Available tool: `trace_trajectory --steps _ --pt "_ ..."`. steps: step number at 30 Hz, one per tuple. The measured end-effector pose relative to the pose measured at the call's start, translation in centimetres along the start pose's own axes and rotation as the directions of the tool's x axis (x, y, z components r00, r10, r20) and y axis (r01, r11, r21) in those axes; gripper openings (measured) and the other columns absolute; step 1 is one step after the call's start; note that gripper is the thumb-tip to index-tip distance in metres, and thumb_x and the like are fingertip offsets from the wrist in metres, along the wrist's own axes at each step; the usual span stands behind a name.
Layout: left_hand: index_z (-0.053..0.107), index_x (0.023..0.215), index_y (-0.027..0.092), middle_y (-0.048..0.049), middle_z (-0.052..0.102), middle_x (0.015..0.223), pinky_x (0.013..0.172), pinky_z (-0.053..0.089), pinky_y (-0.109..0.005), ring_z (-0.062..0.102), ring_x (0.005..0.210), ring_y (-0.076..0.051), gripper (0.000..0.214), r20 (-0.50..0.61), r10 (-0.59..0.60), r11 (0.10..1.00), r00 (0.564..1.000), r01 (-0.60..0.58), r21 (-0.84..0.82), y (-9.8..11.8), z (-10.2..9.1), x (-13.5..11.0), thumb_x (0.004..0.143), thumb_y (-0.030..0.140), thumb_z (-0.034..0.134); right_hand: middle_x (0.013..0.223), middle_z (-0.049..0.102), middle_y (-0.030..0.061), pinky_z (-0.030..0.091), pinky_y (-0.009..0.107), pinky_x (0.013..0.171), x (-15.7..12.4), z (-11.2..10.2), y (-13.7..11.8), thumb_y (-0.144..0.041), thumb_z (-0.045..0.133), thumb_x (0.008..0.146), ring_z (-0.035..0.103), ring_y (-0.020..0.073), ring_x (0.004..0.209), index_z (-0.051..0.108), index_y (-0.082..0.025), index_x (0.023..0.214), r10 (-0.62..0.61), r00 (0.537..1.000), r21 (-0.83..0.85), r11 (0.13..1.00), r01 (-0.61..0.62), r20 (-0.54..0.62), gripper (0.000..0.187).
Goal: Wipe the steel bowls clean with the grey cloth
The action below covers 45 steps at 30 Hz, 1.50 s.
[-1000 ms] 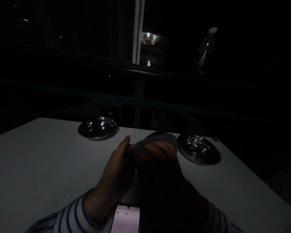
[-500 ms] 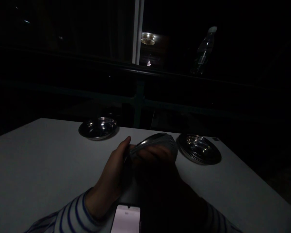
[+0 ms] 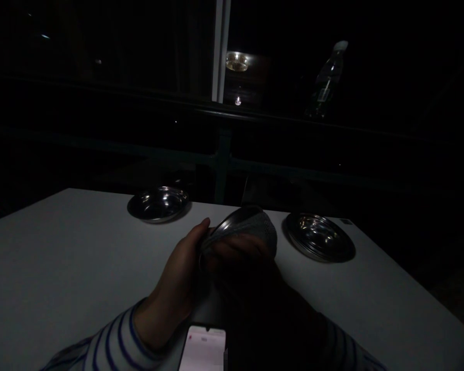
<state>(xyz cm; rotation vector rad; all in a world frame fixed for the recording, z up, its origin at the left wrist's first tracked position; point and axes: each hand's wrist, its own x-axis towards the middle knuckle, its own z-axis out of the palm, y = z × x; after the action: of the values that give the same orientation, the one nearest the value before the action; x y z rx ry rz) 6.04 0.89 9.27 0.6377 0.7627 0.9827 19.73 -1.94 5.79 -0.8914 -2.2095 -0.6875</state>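
Note:
My left hand (image 3: 176, 275), thumb up, grips a tilted shiny steel dish (image 3: 232, 222) by its near left side. Over the dish's inner face lies a grey cloth (image 3: 268, 234), bunched under the curled fingers of my right hand (image 3: 243, 260). Deep shadow covers most of the right hand and the lower part of the dish. Another steel dish (image 3: 158, 206) rests at the back left of the table. To the right sits a stack of steel dishes (image 3: 320, 238).
A lit phone (image 3: 204, 348) lies at the near edge, below my wrists. Everything is on a white table (image 3: 81, 252). Behind it runs a dark rail (image 3: 232, 114), and a clear plastic bottle (image 3: 327, 82) stands beyond at the right. The surroundings are very dark.
The held dish has turned a little and shows more of its rim. My right hand and the cloth have shifted slightly left across it. The left hand keeps its grip.

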Motion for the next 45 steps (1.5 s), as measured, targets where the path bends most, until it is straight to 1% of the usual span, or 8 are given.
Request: trace_trajectory --steps 6,10,13,20,28,34,39,45 --pt "0.065 0.073 0.012 -0.0033 0.065 0.063 0.058 0.046 -0.026 0.061 0.059 -0.016 0.019 0.034 0.009 1.0 0.999 -0.009 -0.008 -0.3 -0.3 0.3 0.073 0.03 0.06 0.106 0.059 0.0083 0.042 0.036 0.084 0.1 -1.1 3.3 -0.024 0.042 0.087 0.049 0.0206 0.1 0.058 -0.017 0.102 0.312 0.941 0.027 0.95 -0.311 -0.128 0.023" --pt "0.066 0.078 0.012 -0.0047 0.067 0.067 0.058 0.047 -0.027 0.062 0.06 -0.017 0.019 0.05 0.032 0.999 0.998 -0.033 0.013 0.2 -0.2 0.0 0.075 0.03 0.059 0.102 0.061 0.0042 0.04 0.035 0.087 -0.6 0.5 1.1 -0.029 0.041 0.088 0.049 0.019 0.1 0.059 -0.019 0.102 0.058 0.994 -0.039 0.997 -0.062 -0.096 0.025" --pt "0.066 0.083 0.013 -0.0054 0.068 0.07 0.058 0.049 -0.028 0.063 0.061 -0.018 0.018 0.031 0.059 0.997 0.998 -0.06 0.039 0.6 -0.1 -0.2 0.076 0.027 0.057 0.104 0.062 0.0022 0.035 0.033 0.095 -1.0 1.6 -0.4 -0.018 0.047 0.086 0.047 0.0157 0.104 0.058 -0.016 0.107 -0.154 0.987 -0.106 0.983 0.149 -0.042 0.024" --pt "0.066 0.081 0.011 -0.0084 0.069 0.071 0.06 0.049 -0.031 0.064 0.062 -0.02 0.024 0.078 0.008 1.0 0.997 -0.008 0.001 0.5 -0.2 -0.1 0.077 0.032 0.056 0.113 0.056 0.0084 0.042 0.039 0.087 -0.1 -0.8 2.9 -0.028 0.043 0.088 0.048 0.0221 0.105 0.055 -0.018 0.108 0.16 0.978 -0.029 0.986 -0.165 -0.133 0.025" --pt "0.066 0.083 0.014 -0.0039 0.066 0.065 0.052 0.045 -0.026 0.06 0.056 -0.017 0.022 0.067 0.067 0.997 0.996 -0.07 0.041 0.9 0.1 -0.5 0.074 0.033 0.06 0.1 0.063 0.0031 0.04 0.033 0.088 -1.0 2.0 -0.4 -0.02 0.048 0.086 0.05 0.0155 0.101 0.058 -0.017 0.105 -0.157 0.984 -0.166 0.976 0.142 -0.082 0.022" --pt "0.063 0.067 0.014 0.0007 0.058 0.056 0.054 0.041 -0.024 0.054 0.052 -0.013 0.022 0.1 0.034 0.996 0.994 -0.043 0.083 0.3 0.0 -0.5 0.072 0.035 0.062 0.106 0.06 0.0072 0.04 0.039 0.082 0.3 -1.2 1.6 -0.029 0.042 0.087 0.049 0.0219 0.1 0.058 -0.018 0.103 0.129 0.986 -0.064 0.989 -0.137 -0.108 0.025" --pt "0.061 0.061 0.015 0.0023 0.054 0.048 0.053 0.039 -0.023 0.046 0.042 -0.009 0.03 0.055 0.044 0.997 0.998 -0.047 0.057 0.4 0.5 -0.8 0.075 0.04 0.055 0.097 0.063 0.004 0.037 0.033 0.09 -0.4 0.7 -0.4 -0.023 0.045 0.085 0.05 0.0164 0.098 0.057 -0.018 0.104 -0.006 0.997 -0.067 0.998 0.0 -0.081 0.023" --pt "0.064 0.062 0.014 0.0008 0.054 0.047 0.05 0.038 -0.022 0.047 0.045 -0.01 0.04 0.106 0.037 0.991 0.994 -0.05 0.12 0.4 0.5 -1.0 0.079 0.047 0.048 0.101 0.062 0.0052 0.038 0.037 0.083 0.4 -0.9 0.9 -0.031 0.042 0.088 0.051 0.0201 0.097 0.057 -0.02 0.102 0.143 0.985 -0.06 0.987 -0.15 -0.1 0.024"
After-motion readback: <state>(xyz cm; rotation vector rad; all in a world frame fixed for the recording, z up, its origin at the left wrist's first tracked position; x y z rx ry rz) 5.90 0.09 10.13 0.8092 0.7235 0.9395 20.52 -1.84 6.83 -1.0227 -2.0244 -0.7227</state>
